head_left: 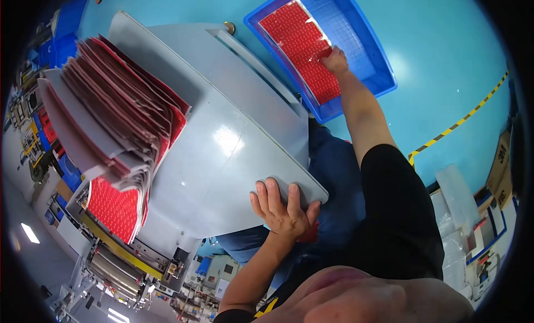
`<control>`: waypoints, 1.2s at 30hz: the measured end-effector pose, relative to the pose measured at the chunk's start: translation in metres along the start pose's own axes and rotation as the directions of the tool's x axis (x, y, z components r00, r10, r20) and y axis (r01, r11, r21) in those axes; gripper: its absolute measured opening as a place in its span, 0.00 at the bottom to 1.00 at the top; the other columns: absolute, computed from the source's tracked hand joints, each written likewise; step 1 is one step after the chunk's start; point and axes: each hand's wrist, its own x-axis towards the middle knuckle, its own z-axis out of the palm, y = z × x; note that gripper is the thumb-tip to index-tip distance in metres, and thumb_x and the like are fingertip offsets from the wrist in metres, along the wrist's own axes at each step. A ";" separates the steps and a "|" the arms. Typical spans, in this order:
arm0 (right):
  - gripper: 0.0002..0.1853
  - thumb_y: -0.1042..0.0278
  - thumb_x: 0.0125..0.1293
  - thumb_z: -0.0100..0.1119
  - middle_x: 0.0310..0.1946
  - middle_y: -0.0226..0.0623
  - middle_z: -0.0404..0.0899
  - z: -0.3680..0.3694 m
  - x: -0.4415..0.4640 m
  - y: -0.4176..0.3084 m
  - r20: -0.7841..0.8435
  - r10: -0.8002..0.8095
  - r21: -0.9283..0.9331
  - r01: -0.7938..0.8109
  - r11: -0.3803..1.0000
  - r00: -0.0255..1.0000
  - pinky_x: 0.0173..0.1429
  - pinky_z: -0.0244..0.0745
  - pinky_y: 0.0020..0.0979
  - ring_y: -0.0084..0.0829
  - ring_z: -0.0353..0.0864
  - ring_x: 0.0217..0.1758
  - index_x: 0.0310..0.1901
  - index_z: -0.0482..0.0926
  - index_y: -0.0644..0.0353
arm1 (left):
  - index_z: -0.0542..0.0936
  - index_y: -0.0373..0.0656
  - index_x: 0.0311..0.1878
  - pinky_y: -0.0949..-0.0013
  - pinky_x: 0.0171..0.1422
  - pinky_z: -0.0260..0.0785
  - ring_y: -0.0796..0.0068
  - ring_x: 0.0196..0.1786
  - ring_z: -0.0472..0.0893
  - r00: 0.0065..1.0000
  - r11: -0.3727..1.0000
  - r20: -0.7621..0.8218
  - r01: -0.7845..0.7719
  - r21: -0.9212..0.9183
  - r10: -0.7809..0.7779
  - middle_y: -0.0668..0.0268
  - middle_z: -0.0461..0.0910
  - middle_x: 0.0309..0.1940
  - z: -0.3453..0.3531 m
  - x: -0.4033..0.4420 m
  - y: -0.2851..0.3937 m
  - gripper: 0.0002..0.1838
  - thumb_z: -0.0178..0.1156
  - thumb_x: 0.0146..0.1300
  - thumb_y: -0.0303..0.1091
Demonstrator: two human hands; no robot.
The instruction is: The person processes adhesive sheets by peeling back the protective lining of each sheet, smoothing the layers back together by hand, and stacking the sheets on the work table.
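Note:
My left hand lies on the grey tabletop near its corner, palm down with fingers spread. My right arm reaches down into a blue plastic bin on the floor. There my right hand is closed at the edge of a stack of red printed sheets with white edges; its fingertips are partly hidden. On the far side of the table stands a tall, loosely fanned pile of red sheets, many showing their pale grey-pink backs. Its lower end shows a red patterned face.
A machine with metal rollers stands beyond the table at lower left. Yellow-black tape marks the blue-green floor. Cardboard boxes and clear plastic wrap are at the right. The table's side panel stands between table and bin.

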 end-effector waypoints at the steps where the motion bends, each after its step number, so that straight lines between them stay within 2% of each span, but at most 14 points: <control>1: 0.39 0.53 0.58 0.67 0.67 0.51 0.67 0.001 -0.008 0.003 -0.078 0.009 0.019 -0.008 1.000 0.997 0.73 0.65 0.46 0.55 0.66 0.71 0.69 0.64 0.58 | 0.66 0.48 0.71 0.35 0.76 0.42 0.34 0.73 0.59 1.000 1.000 -0.010 0.003 -0.003 -0.003 0.40 0.61 0.70 0.001 0.000 0.001 0.36 0.55 0.66 0.59; 2: 0.37 0.54 0.57 0.67 0.63 0.56 0.73 0.002 -0.016 0.003 -0.153 0.017 0.038 -0.011 0.999 0.988 0.71 0.68 0.45 0.58 0.69 0.68 0.66 0.67 0.61 | 0.67 0.48 0.70 0.35 0.76 0.42 0.34 0.73 0.59 1.000 1.000 -0.019 0.008 -0.005 -0.009 0.40 0.62 0.70 0.000 0.000 0.002 0.36 0.55 0.66 0.59; 5: 0.32 0.56 0.60 0.64 0.58 0.61 0.76 -0.007 -0.041 0.043 -0.098 -0.445 0.262 0.454 0.851 0.890 0.69 0.69 0.46 0.59 0.73 0.64 0.63 0.72 0.65 | 0.67 0.40 0.69 0.36 0.74 0.46 0.34 0.73 0.60 1.000 1.000 0.008 -0.022 0.022 0.022 0.36 0.60 0.70 -0.005 0.007 0.003 0.35 0.54 0.67 0.55; 9: 0.27 0.53 0.61 0.66 0.49 0.54 0.83 -0.007 -0.113 0.102 -0.054 -0.379 0.085 0.382 0.920 0.924 0.58 0.77 0.41 0.47 0.83 0.54 0.54 0.79 0.67 | 0.71 0.40 0.66 0.35 0.74 0.45 0.37 0.74 0.60 0.999 0.998 -0.048 0.010 -0.056 -0.012 0.40 0.60 0.71 -0.007 0.011 0.007 0.35 0.62 0.61 0.51; 10: 0.25 0.56 0.62 0.63 0.49 0.52 0.83 -0.030 -0.142 0.104 0.211 -0.302 0.114 0.283 0.952 0.930 0.60 0.75 0.44 0.50 0.82 0.54 0.57 0.78 0.62 | 0.71 0.40 0.66 0.35 0.74 0.46 0.37 0.74 0.59 0.998 0.998 -0.055 0.011 -0.063 -0.014 0.41 0.60 0.71 -0.008 0.011 0.007 0.35 0.63 0.61 0.51; 14: 0.18 0.59 0.67 0.60 0.45 0.46 0.85 -0.044 -0.223 0.152 0.106 -0.425 0.564 0.298 0.770 0.899 0.54 0.76 0.38 0.37 0.83 0.47 0.51 0.80 0.65 | 0.71 0.39 0.66 0.33 0.73 0.47 0.40 0.75 0.57 0.993 0.990 -0.119 0.012 -0.140 -0.028 0.44 0.60 0.72 -0.013 0.009 0.010 0.33 0.63 0.62 0.50; 16: 0.16 0.63 0.69 0.58 0.42 0.42 0.85 -0.050 -0.234 0.166 0.127 -0.439 0.555 0.303 0.775 0.889 0.49 0.76 0.33 0.30 0.82 0.43 0.52 0.80 0.64 | 0.72 0.39 0.65 0.32 0.74 0.46 0.38 0.75 0.56 0.986 0.979 -0.166 -0.025 -0.204 -0.009 0.44 0.58 0.73 -0.017 0.006 0.008 0.32 0.62 0.63 0.49; 17: 0.15 0.64 0.69 0.58 0.42 0.41 0.85 -0.068 -0.253 0.160 0.126 -0.412 0.584 0.268 0.766 0.902 0.48 0.76 0.32 0.29 0.82 0.42 0.52 0.80 0.64 | 0.71 0.38 0.66 0.40 0.74 0.53 0.42 0.72 0.64 0.981 0.990 -0.192 -0.026 -0.139 -0.002 0.44 0.67 0.68 -0.029 0.005 0.010 0.32 0.61 0.65 0.50; 20: 0.15 0.65 0.69 0.57 0.42 0.38 0.84 -0.125 -0.323 0.148 0.132 -0.364 0.646 0.199 0.737 0.922 0.45 0.76 0.30 0.27 0.82 0.40 0.54 0.79 0.62 | 0.72 0.38 0.65 0.53 0.71 0.63 0.49 0.65 0.75 0.959 0.651 0.255 0.272 -0.709 -0.123 0.48 0.78 0.59 -0.097 0.007 0.008 0.32 0.61 0.66 0.52; 22: 0.16 0.64 0.69 0.58 0.41 0.36 0.84 -0.147 -0.345 0.161 0.115 -0.379 0.660 0.214 0.720 0.918 0.45 0.76 0.29 0.26 0.82 0.39 0.54 0.77 0.61 | 0.75 0.37 0.60 0.62 0.65 0.70 0.57 0.57 0.81 0.985 0.720 -0.136 -0.022 -0.693 -0.101 0.52 0.83 0.51 -0.187 -0.008 0.010 0.25 0.63 0.66 0.43; 25: 0.17 0.65 0.68 0.58 0.42 0.36 0.84 -0.163 -0.367 0.192 0.119 -0.360 0.645 0.203 0.737 0.925 0.45 0.77 0.31 0.30 0.83 0.40 0.57 0.76 0.60 | 0.77 0.37 0.58 0.64 0.67 0.66 0.64 0.61 0.77 0.758 0.696 -0.653 -0.473 -0.540 0.009 0.56 0.79 0.56 -0.352 -0.064 0.016 0.21 0.65 0.63 0.35; 27: 0.18 0.65 0.67 0.60 0.43 0.36 0.84 -0.165 -0.383 0.205 0.127 -0.317 0.632 0.169 0.756 0.940 0.46 0.77 0.31 0.30 0.83 0.41 0.57 0.76 0.59 | 0.76 0.34 0.59 0.60 0.70 0.65 0.61 0.62 0.77 0.331 0.648 -0.919 -0.752 -0.118 0.216 0.52 0.78 0.57 -0.430 -0.118 0.025 0.21 0.56 0.66 0.37; 29: 0.19 0.66 0.66 0.62 0.44 0.35 0.83 -0.167 -0.402 0.215 0.141 -0.302 0.646 0.144 0.750 0.943 0.47 0.78 0.32 0.31 0.83 0.41 0.58 0.76 0.57 | 0.76 0.34 0.59 0.60 0.70 0.65 0.61 0.62 0.77 0.023 0.496 -0.944 -0.855 0.152 0.329 0.52 0.78 0.57 -0.473 -0.172 0.036 0.21 0.56 0.66 0.37; 36: 0.16 0.66 0.69 0.60 0.35 0.31 0.81 -0.181 -0.446 0.203 0.014 -0.493 0.544 0.407 0.733 0.870 0.38 0.72 0.25 0.21 0.76 0.32 0.56 0.78 0.62 | 0.77 0.34 0.58 0.60 0.69 0.65 0.61 0.61 0.77 -0.174 0.278 -0.896 -0.911 0.304 0.408 0.52 0.79 0.56 -0.501 -0.254 0.052 0.20 0.56 0.66 0.36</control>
